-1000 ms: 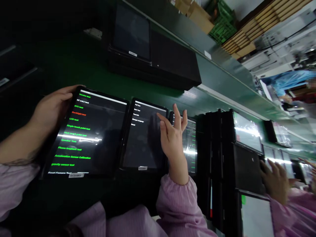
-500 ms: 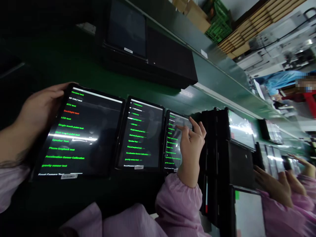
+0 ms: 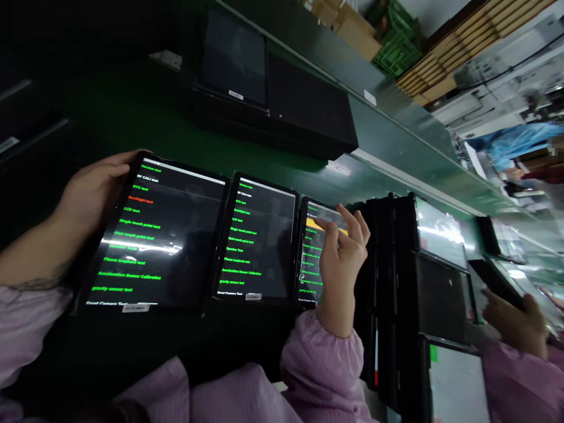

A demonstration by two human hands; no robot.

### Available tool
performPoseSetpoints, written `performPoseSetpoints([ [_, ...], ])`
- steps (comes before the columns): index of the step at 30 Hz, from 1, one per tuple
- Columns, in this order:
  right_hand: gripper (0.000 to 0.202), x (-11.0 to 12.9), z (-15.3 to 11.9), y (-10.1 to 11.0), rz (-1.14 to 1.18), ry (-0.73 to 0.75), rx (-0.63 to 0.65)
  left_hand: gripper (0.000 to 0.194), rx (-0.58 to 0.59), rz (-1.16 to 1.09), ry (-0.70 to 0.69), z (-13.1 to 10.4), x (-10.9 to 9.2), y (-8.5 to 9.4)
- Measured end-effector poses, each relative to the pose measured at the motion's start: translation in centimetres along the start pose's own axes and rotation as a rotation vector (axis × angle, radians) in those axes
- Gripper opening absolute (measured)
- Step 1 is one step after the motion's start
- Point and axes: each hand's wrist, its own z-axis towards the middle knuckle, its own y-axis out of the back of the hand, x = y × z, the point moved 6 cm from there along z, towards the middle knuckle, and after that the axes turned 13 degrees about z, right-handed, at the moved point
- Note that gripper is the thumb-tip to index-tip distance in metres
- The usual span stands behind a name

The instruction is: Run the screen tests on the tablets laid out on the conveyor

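Observation:
Three lit tablets lie side by side before me, each listing tests in mostly green text. The left tablet (image 3: 176,235) has one red row, and my left hand (image 3: 94,185) grips its upper left edge. Beside it is the middle tablet (image 3: 259,247), which neither hand touches. My right hand (image 3: 341,252) is over the right tablet (image 3: 307,267), covering part of its screen. Its index fingertip is at an orange row near the top of the list, and its other visible fingers are raised apart, holding nothing.
A dark tablet (image 3: 235,59) rests on a black block (image 3: 311,97) beyond the lit ones. Black trays (image 3: 388,294) with pale-screened tablets (image 3: 458,382) stand to the right. Farther right, a co-worker's hand (image 3: 517,320) holds a dark device. A metal ledge (image 3: 396,135) runs behind.
An orange row has appeared under my right index finger on the right tablet. The middle tablet's doubled text now reads as one list. The co-worker's dark device has come into view, raised.

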Motion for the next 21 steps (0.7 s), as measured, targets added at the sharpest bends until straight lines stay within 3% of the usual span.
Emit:
performPoseSetpoints([
  [9, 0.037, 3.6, -1.4, -1.9, 0.084, 0.177, 0.211, 0.037, 0.034, -0.007, -0.013, 0.2, 0.2, 0.2],
  [14, 0.039, 1.3, -1.5, 0.2, 0.025, 0.093, 0.068, 0.037, 0.074, 0.011, -0.087, 0.5, 0.3, 0.4],
  [21, 0.038, -0.4, -2.1, 0.2, 0.034, 0.058, 0.187, 0.037, -0.002, 0.084, -0.034, 0.0, -0.2, 0.0],
])
